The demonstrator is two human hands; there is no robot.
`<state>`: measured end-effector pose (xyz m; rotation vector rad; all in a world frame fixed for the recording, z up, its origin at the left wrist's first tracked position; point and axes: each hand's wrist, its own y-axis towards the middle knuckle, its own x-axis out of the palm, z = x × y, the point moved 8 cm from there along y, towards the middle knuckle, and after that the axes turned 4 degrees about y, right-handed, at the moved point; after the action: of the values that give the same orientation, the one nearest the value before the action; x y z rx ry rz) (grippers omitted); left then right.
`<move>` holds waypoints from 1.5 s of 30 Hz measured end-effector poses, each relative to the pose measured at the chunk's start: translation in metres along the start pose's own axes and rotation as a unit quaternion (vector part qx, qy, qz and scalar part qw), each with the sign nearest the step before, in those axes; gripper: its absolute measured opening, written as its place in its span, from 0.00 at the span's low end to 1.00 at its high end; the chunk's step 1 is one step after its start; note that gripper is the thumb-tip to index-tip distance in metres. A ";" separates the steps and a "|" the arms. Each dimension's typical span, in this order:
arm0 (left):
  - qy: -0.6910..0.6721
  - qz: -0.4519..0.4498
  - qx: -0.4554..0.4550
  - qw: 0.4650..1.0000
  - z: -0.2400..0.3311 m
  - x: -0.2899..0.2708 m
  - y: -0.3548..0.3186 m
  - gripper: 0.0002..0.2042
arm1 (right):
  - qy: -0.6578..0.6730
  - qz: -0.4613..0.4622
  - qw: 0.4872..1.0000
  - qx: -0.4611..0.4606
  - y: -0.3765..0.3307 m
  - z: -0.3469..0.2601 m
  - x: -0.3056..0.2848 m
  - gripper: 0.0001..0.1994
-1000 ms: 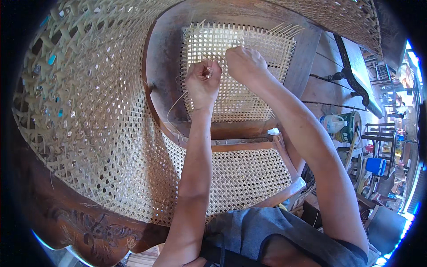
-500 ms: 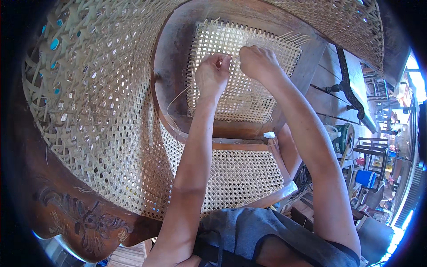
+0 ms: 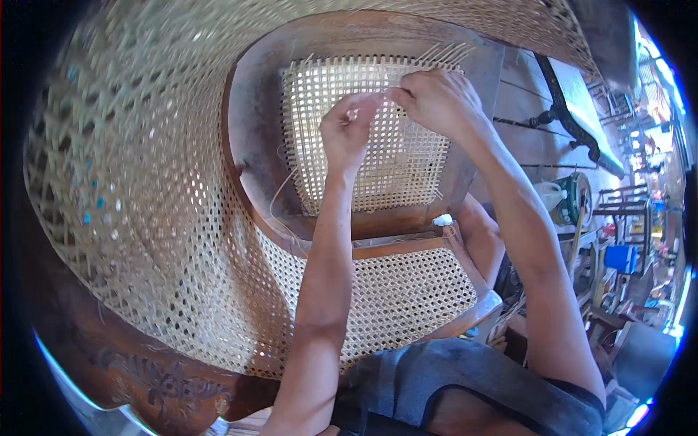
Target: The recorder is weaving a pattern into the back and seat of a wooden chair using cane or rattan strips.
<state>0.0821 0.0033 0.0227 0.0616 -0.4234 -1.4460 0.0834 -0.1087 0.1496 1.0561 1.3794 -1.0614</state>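
Observation:
My left hand point(image 3: 349, 129) is closed in a pinch above the woven cane panel point(image 3: 400, 174), its thumb and fingertips close together. Facing it, my right hand point(image 3: 443, 102) is also closed, with curled fingers, and its tips nearly meet the left ones. What the fingertips pinch is too thin or hidden to make out. The panel is pale open lattice set in a brown wooden chair frame point(image 3: 254, 138). Several loose cane ends point(image 3: 454, 54) stick out at its far right corner. A thin loose cane strand point(image 3: 275, 207) loops beside the panel's left edge.
Curved woven cane point(image 3: 145, 196) with a carved wooden rim point(image 3: 167, 381) rises at the left. Nearer me lies another cane-woven section point(image 3: 407, 291). A small white lump point(image 3: 442, 219) sits on the frame's corner. At right are a dark-legged bench point(image 3: 582, 109) and a blue box point(image 3: 620, 259).
The view has shifted, so the panel appears lower and farther left. My right hand has turned, its fingers now pointing more toward the left hand, and the fingertips have come closer together.

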 end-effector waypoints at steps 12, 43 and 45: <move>0.112 0.077 0.000 0.991 -0.017 -0.035 -0.007 0.04 | -0.001 -0.029 0.999 -0.041 0.019 -0.027 0.061 0.07; 0.269 0.113 0.070 0.954 0.013 -0.019 -0.023 0.15 | 0.163 0.074 0.984 -0.009 0.020 0.047 0.038 0.23; 0.354 0.158 0.195 0.901 0.027 -0.025 -0.031 0.12 | 0.370 -0.060 0.927 0.013 0.014 0.031 0.055 0.19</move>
<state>0.0422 0.0292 0.0324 0.7857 -0.1011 -0.9123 0.1003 -0.1339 0.0919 1.4914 2.0504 -0.7854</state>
